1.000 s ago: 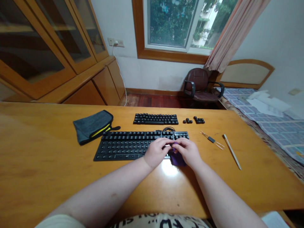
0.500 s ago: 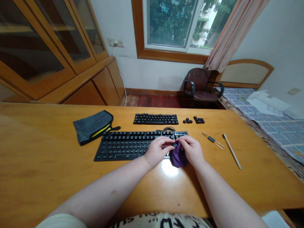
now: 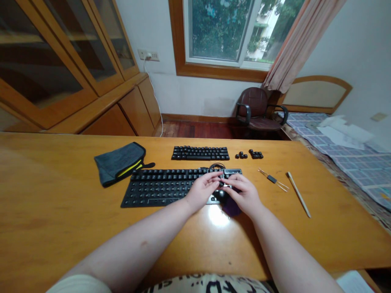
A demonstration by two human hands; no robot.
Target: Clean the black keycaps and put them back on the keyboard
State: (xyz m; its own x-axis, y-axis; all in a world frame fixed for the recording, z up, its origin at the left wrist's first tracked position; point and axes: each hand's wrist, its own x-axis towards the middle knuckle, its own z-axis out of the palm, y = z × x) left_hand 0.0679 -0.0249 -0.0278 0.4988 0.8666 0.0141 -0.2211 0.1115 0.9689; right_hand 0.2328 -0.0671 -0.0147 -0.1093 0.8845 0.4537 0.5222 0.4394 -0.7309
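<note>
My left hand (image 3: 203,190) is over the right part of a black keyboard (image 3: 165,188), its thumb and fingers pinched round a small dark piece that looks like a keycap (image 3: 221,183). Close against it, my right hand (image 3: 246,193) has its thumb and fingertips drawn in towards the same piece. A purple cloth (image 3: 232,207) hangs below the right palm, partly hidden by that hand. Many switches on the keyboard are bare, while its far rows still carry caps. Both hands cover part of its right end.
Behind the keyboard lie rows of loose keycaps (image 3: 200,153) and two small keycap groups (image 3: 241,155). A wire keycap puller (image 3: 272,179) and a pale brush-like stick (image 3: 298,195) rest at right. A grey cloth (image 3: 120,162) with yellow lining lies left on the wooden table (image 3: 61,215).
The purple cloth has dropped from between the fingertips to beneath my right palm. My right fingers have opened a little and shifted towards the small dark piece.
</note>
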